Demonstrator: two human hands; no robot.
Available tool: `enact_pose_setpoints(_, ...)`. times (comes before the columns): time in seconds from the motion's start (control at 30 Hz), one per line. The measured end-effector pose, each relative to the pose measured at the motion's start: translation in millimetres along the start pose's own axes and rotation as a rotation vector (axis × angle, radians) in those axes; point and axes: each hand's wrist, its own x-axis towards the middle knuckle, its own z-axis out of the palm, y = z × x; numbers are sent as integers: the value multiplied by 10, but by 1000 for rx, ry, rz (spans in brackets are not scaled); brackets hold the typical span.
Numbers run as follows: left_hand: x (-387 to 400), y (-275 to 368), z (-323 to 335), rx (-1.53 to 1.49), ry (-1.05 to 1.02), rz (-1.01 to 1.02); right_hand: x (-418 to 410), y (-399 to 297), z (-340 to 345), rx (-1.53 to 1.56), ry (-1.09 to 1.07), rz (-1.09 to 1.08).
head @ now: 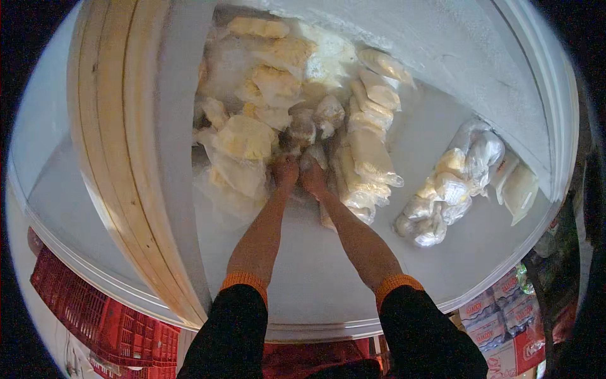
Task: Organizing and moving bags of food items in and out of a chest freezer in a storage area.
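Both my hands reach down into a white chest freezer [322,289], close together at its middle. My left hand [286,171] touches the near end of a brownish bundle in clear plastic [301,129]. Beside it, my right hand [312,177] is against a crumpled clear plastic bag [316,154]. The fingers of both hands are blurred and partly hidden, so their grip is unclear. Another plastic-wrapped bundle [329,112] lies just beyond. Left of my hands are bags of pale yellow food [246,137]; on the right runs a row of flat, pale bags [371,154].
Knotted clear bags [450,187] lie further right, near flat packets [518,189]. A wooden-looking divider or frame [128,156] curves along the left. Frost [331,49] coats the far side. Outside stand red plastic crates [104,308] and stacked printed cartons [502,312].
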Motion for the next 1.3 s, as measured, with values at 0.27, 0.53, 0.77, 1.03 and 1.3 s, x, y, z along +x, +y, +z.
enact_pose_setpoints(0.27,-22,-216,-70,177,104,221,66,-1002,-334,-643,405,-301)
enact_pose_setpoints(0.53,129,30,531,457,-72,191,1184,-927,-1340,-1081,2,-238)
enact_pose_setpoints(0.77,321,50,430,804,-258,168,1337,-858,-1359,-1232,-401,-268)
enact_pose_setpoints(1.03,251,153,331,233,89,299,1467,-502,-1158,-1064,-425,-409)
enact_pose_setpoints(1.3,-364,957,222,118,-75,293,659,-861,-1642,-1114,-352,-313)
